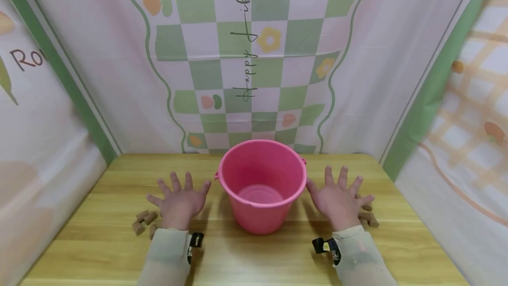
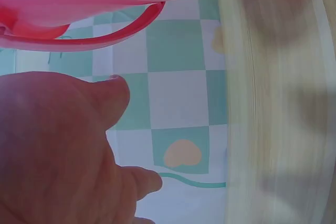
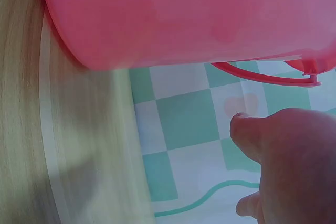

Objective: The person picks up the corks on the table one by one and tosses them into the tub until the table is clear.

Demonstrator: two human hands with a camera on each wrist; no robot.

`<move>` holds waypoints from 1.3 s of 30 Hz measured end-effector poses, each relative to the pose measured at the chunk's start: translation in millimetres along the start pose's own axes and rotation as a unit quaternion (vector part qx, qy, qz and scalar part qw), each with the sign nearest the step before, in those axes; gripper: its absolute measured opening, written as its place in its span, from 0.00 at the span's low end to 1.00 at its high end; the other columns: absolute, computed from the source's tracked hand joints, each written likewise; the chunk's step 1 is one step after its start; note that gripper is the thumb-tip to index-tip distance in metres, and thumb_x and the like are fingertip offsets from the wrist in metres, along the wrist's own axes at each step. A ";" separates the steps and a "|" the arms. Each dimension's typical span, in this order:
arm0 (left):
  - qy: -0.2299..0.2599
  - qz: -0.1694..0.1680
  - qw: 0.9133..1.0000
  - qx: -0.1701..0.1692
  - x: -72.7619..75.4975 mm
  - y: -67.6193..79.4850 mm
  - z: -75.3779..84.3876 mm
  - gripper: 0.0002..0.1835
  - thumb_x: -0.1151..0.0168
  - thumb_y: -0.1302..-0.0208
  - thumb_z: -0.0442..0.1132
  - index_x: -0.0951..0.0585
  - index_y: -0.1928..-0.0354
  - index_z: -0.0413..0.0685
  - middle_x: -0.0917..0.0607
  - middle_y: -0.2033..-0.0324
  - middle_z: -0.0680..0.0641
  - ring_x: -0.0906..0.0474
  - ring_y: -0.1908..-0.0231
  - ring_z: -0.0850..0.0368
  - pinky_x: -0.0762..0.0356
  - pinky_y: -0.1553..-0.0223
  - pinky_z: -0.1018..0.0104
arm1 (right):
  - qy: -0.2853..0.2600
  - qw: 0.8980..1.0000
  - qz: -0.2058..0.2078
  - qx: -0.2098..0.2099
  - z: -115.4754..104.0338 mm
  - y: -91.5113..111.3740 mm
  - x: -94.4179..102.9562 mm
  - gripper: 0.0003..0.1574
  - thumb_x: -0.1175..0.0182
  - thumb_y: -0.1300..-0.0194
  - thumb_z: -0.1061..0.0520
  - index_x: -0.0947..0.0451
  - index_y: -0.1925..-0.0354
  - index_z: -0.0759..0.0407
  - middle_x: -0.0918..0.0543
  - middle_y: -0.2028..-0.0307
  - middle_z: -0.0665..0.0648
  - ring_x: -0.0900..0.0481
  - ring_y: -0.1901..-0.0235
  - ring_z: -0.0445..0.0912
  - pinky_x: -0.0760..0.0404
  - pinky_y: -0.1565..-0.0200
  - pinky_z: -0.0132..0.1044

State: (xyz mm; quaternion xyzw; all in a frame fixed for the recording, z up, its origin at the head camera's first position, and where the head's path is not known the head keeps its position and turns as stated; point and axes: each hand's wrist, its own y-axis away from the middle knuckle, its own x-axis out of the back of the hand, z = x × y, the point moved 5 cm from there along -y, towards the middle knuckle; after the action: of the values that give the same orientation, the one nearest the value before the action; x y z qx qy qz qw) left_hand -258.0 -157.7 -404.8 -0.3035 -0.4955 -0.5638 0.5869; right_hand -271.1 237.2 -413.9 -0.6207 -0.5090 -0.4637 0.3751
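Note:
A pink bucket (image 1: 259, 217) stands upright on the wooden table, its inside bare down to the bottom. My left hand (image 1: 180, 202) is to its left, fingers spread and holding nothing, with the thumb pointing toward the bucket. On the other side my right hand (image 1: 337, 200) is spread the same way, its thumb tip right at the rim in the head view. The bucket's pink handle (image 2: 105, 42) hangs down at the back in the left wrist view. Both wrist views show the hands raised above the tabletop.
Several small brown blocks (image 1: 150, 218) lie by the left wrist. More brown blocks (image 1: 369, 219) lie beside the right hand, partly hidden by it. A green-and-white checked curtain (image 1: 234, 69) rises behind the table (image 1: 246, 264), with printed cloth on both sides.

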 end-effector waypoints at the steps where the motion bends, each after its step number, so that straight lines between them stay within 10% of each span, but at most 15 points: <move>1: 0.006 0.000 1.000 0.000 0.2 -0.8 -0.5 0.52 0.76 0.35 0.78 0.55 0.21 0.49 0.70 0.26 0.31 0.84 0.33 0.21 0.89 0.51 0.20 | -0.001 1.000 0.000 0.000 -0.2 -0.2 0.0 0.69 0.78 0.41 0.12 0.59 0.21 0.57 0.74 0.27 0.74 0.90 0.38 0.77 0.83 0.56 0.83; 13: 0.199 0.011 0.977 -0.081 35.9 -13.8 3.2 0.52 0.80 0.36 0.79 0.68 0.21 0.53 0.75 0.26 0.35 0.84 0.32 0.26 0.74 0.47 0.16 | -0.002 1.000 0.000 0.003 1.0 1.2 1.3 0.67 0.78 0.40 0.13 0.62 0.21 0.57 0.77 0.28 0.74 0.89 0.38 0.77 0.82 0.56 0.83; 26: 0.390 -0.080 0.882 -0.253 42.4 1.9 34.5 0.51 0.42 0.30 0.60 0.66 0.21 0.67 0.70 0.23 0.49 0.75 0.26 0.40 0.61 0.36 0.28 | -0.012 1.000 -0.007 0.002 -2.3 1.3 1.6 0.68 0.77 0.41 0.12 0.63 0.21 0.56 0.78 0.28 0.73 0.90 0.38 0.77 0.83 0.56 0.82; 39: 0.390 -0.113 0.879 -0.250 29.2 8.0 54.0 0.60 0.27 0.43 0.57 0.61 0.21 0.71 0.67 0.22 0.49 0.72 0.26 0.40 0.49 0.37 0.29 | -0.011 1.000 -0.012 0.003 -4.6 1.3 2.2 0.67 0.76 0.40 0.13 0.61 0.21 0.57 0.78 0.28 0.73 0.91 0.38 0.76 0.84 0.56 0.82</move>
State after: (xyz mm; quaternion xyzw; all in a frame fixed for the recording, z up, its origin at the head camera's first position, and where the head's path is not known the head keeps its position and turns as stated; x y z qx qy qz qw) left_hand -266.9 -117.4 -358.6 -0.1382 -0.1000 -0.8042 0.5693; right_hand -270.6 233.3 -410.4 -0.6185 -0.5222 -0.4597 0.3653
